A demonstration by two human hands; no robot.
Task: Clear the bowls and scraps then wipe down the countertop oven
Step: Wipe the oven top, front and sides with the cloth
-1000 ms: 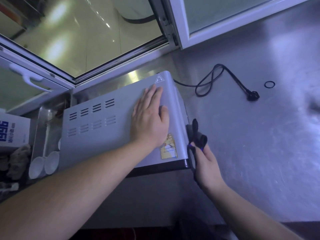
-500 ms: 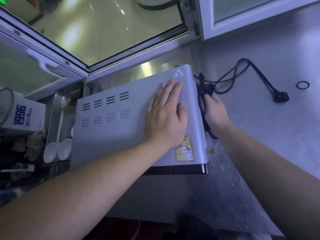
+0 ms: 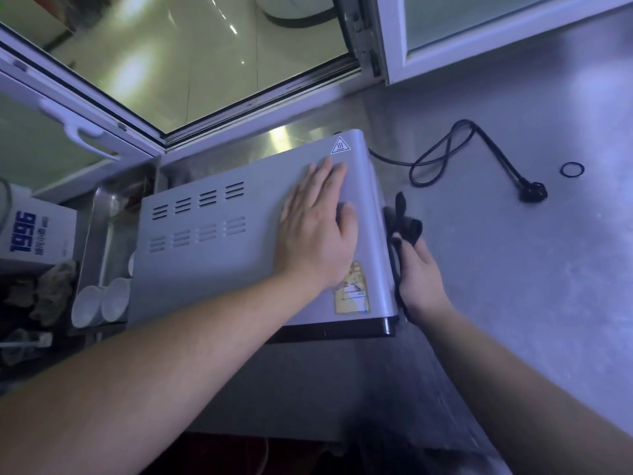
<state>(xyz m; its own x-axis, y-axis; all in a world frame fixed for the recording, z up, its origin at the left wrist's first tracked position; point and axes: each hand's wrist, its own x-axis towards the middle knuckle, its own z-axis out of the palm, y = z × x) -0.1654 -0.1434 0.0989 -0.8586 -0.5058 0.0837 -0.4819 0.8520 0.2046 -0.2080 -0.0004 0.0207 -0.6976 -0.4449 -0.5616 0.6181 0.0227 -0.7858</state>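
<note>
- Right grip (image 3: 419, 275) holds a black cloth (image 3: 404, 228) against the oven's right side; left grip (image 3: 317, 231) lies flat, fingers straight, on top.
- Silver oven (image 3: 212, 248) sits on the steel tabletop (image 3: 513, 303).
- Metal tray (image 3: 99, 234) at its left holds white bowls (image 3: 99, 303).
- Black power cord (image 3: 479, 159) lies to the right.

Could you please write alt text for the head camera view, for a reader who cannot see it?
A person's left hand rests flat on top of a silver countertop oven while the right hand presses a dark cloth against its right side. The oven's unplugged black power cord lies on the steel counter, and white bowls sit in a metal tray to the left.
</note>
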